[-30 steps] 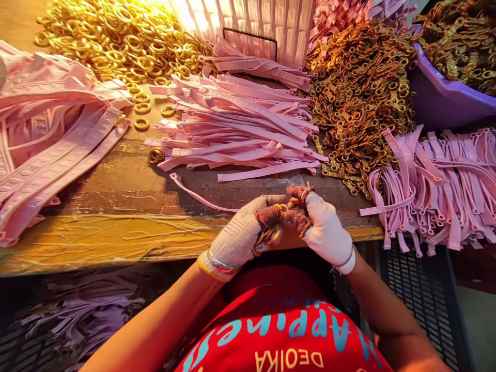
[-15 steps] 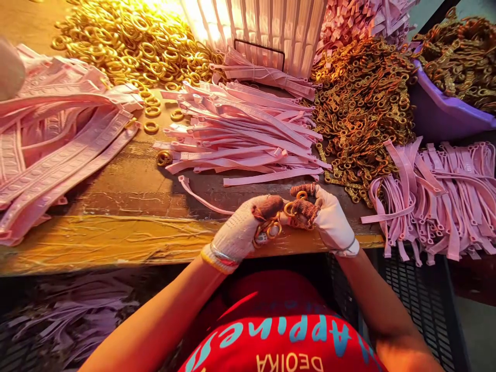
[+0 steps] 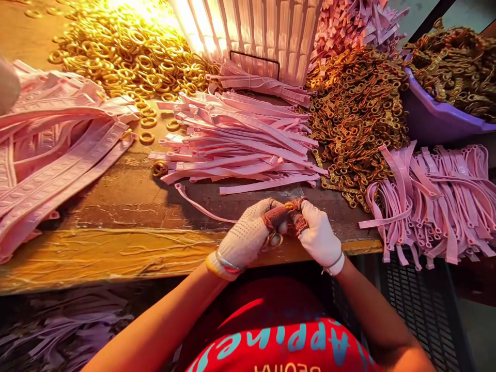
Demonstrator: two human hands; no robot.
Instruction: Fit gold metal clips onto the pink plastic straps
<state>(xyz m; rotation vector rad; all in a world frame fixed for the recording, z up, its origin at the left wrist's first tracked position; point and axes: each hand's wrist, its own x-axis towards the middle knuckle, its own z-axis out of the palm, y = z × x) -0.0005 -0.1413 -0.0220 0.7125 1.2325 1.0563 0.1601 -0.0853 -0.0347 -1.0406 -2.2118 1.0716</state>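
Both my hands wear pale gloves with worn brown fingertips, and they meet above the table's front edge. My left hand (image 3: 248, 230) is closed around several brass rings (image 3: 276, 239), which show below its fingers. My right hand (image 3: 318, 235) is closed too, its fingertips pressed against the left ones at a small brass ring (image 3: 289, 205). The fingers cover most of what is between them. Just beyond lies a pile of narrow pink straps (image 3: 240, 139), and a single thin pink strap (image 3: 201, 204) runs toward my left hand.
Loose gold rings (image 3: 147, 62) are heaped at back left, above wide pink straps (image 3: 65, 139). Small brass links (image 3: 356, 113) are piled right of centre, near a purple basin (image 3: 437, 111). More pink straps (image 3: 437, 201) overhang the right edge. A ribbed pale panel (image 3: 251, 36) stands behind.
My hands have come closer together, and the right fingers have folded in against the left. The rings seen between them before are now mostly covered. The view has shifted slightly.
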